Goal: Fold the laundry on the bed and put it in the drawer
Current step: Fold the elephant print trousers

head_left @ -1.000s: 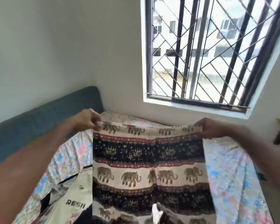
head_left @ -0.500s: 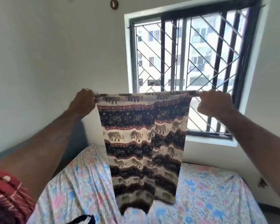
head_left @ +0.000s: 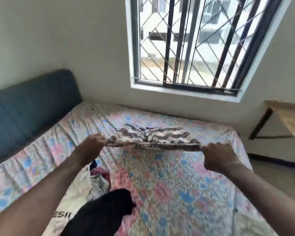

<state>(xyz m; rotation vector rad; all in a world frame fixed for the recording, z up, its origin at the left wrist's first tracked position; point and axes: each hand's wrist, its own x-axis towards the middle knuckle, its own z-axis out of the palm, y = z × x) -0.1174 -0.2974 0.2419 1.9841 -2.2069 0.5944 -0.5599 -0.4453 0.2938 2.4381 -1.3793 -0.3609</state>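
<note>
Head view: the patterned trousers point(head_left: 153, 137) are stretched out nearly flat above the bed point(head_left: 186, 176), in the middle of its flowered sheet, with the waistband edge nearest the person. The left hand point(head_left: 94, 145) pinches the waistband's left corner with its fingers curled round the cloth; the right hand point(head_left: 219, 156) grips the right corner the same way. Both hold the edge taut between them. The picture is blurred, so whether the far end of the trousers touches the bed cannot be told.

The cloth looks thin and light. It ripples along its length and sags between the hands, so it will likely drape and slide rather than keep a crease on its own. A hold at the two waistband corners suits it, since that edge is the firmest part. For the fold, it would probably be best laid flat on the bed, then taken at the corners and brought end to end.

On the near left part of the bed lie other unfolded clothes: a cream garment with dark lettering point(head_left: 70, 200), a black garment point(head_left: 106, 212) and a maroon piece point(head_left: 100, 172). No drawer is in view.
</note>
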